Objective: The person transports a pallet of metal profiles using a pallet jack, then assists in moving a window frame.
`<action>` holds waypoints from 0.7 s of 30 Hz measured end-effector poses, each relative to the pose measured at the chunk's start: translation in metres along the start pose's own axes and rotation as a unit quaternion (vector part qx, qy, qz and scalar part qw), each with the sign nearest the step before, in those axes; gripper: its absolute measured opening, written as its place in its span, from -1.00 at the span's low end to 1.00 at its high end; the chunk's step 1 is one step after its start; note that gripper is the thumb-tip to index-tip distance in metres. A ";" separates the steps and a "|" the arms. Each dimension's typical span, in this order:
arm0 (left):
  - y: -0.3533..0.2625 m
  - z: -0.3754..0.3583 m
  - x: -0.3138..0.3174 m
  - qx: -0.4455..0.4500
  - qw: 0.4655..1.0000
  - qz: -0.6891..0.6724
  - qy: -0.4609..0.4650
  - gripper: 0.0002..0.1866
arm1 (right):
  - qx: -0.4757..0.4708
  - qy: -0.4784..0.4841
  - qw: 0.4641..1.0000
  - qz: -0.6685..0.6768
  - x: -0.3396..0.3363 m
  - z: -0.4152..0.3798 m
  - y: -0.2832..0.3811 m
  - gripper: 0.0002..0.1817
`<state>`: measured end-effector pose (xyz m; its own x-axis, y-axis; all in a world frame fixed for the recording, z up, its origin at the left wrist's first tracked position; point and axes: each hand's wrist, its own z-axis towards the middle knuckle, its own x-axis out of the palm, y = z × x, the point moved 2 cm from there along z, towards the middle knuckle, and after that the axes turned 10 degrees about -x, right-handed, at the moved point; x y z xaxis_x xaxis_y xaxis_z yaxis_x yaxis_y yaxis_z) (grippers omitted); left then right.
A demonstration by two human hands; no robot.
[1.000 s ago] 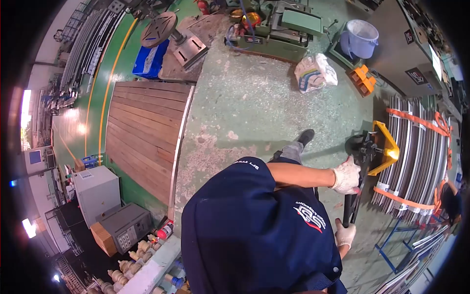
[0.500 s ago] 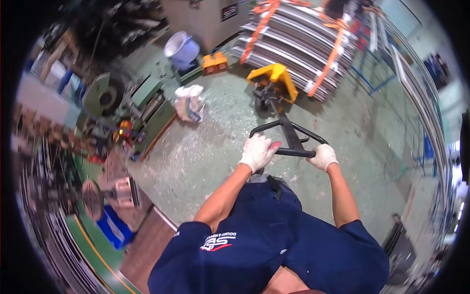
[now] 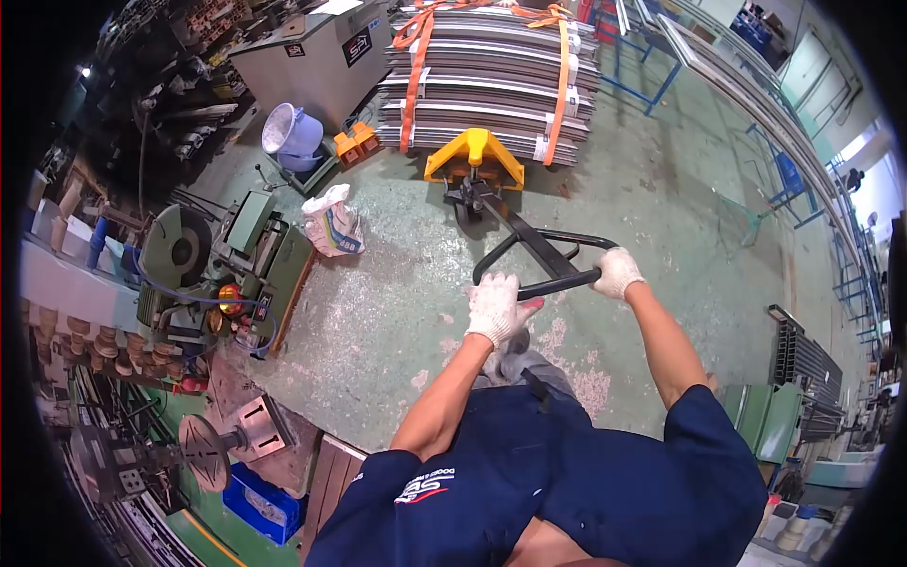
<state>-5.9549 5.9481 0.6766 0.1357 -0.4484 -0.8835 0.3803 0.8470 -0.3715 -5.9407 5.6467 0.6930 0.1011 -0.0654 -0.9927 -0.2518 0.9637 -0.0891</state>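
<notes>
The black loop handle (image 3: 546,286) of a yellow pallet jack (image 3: 475,159) is held in both gloved hands. My left hand (image 3: 495,307), in a white knitted glove, is closed round the handle's left corner. Closed on the right corner is my right hand (image 3: 618,273), gloved the same way. The handle's shaft slopes up and left to the jack's wheel. Behind the yellow frame lies a wide stack of long panels (image 3: 487,80), bound with orange straps (image 3: 413,90).
A white sack (image 3: 333,223), a blue-grey bucket (image 3: 294,135) and orange blocks (image 3: 356,144) stand left of the jack. Green machinery (image 3: 248,222) lines the left side, above a blue crate (image 3: 263,503). Metal racks (image 3: 723,57) run along the right.
The view has turned, and the jack and panel stack appear further left. The handle is angled more to the right of the jack. Both hands have kept their hold on it.
</notes>
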 end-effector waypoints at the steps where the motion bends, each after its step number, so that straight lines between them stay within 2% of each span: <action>1: -0.002 -0.003 -0.003 -0.001 1.000 0.004 0.000 -0.35 | -0.003 0.001 1.000 -0.002 -0.002 -0.005 0.000 -0.71; 6: -0.021 -0.012 -0.024 -0.014 0.999 -0.021 0.045 -0.52 | -0.013 -0.014 1.000 0.013 -0.023 -0.021 -0.005 -0.73; 13: -0.049 -0.014 -0.060 -0.020 0.998 -0.025 0.048 -0.57 | -0.017 0.010 1.000 0.014 -0.081 -0.032 -0.011 -0.74; 21: -0.068 -0.020 -0.131 -0.032 0.997 -0.054 0.038 -0.62 | -0.033 0.004 0.999 0.015 -0.142 -0.038 0.001 -0.75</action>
<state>-6.0164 5.9552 0.8122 0.0260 -0.5177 -0.8552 0.3287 0.8123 -0.4818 -5.9924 5.6474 0.8310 0.0847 -0.0384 -0.9957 -0.3173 0.9462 -0.0635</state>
